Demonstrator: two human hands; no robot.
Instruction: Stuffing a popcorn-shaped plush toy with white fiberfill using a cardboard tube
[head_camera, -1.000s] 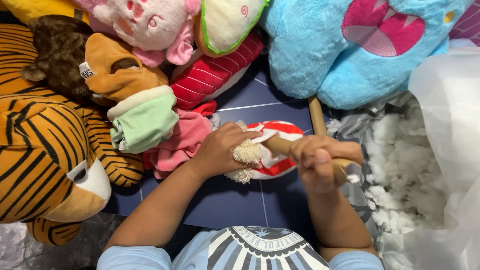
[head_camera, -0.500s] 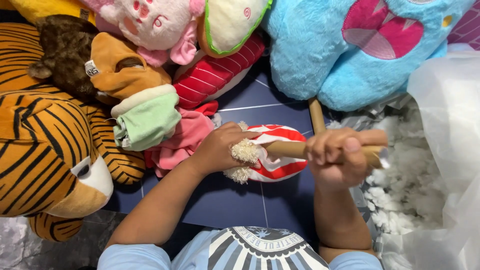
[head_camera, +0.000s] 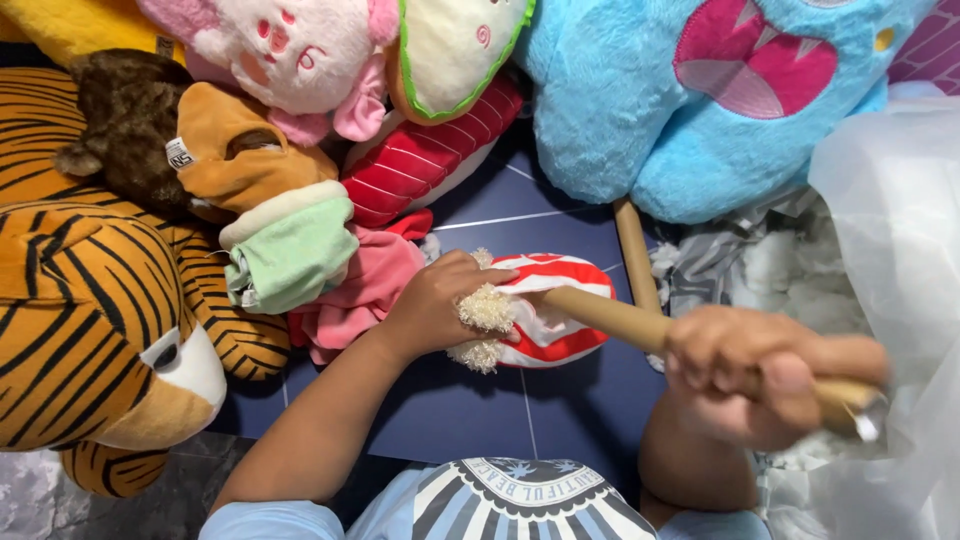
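1. I see one red-and-white striped plush piece (head_camera: 550, 320) lying on the blue floor (head_camera: 470, 400), with one wooden stick (head_camera: 620, 325) pushed into its opening.
2. My left hand (head_camera: 440, 305) has its fingers curled around the piece's fluffy cream edge, pinching it.
3. My right hand (head_camera: 760, 375) has its fingers wrapped tight on the stick's far end.
4. A second stick (head_camera: 635, 255) lies just behind.
5. I count one tiger plush (head_camera: 90, 320), one blue monster plush (head_camera: 700, 100) and one clear bag (head_camera: 890, 250) of white stuffing crowding the floor.
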